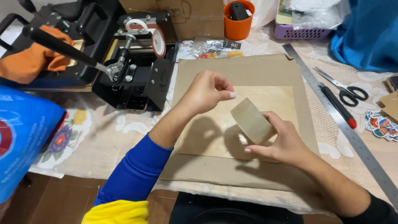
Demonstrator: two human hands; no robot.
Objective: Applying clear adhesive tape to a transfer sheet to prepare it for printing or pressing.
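From the head view, a tan roll of packing tape is held in the right hand above the brown cardboard sheet mid-bench; the left hand is pinched shut, perhaps on the tape's end; sticking to itself seems the risk.

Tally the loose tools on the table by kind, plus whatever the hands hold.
Tape roll, in the right hand, left hand pinching at it: 1
Scissors: 1
Metal ruler: 1
Red-tipped pen: 1
Total: 4
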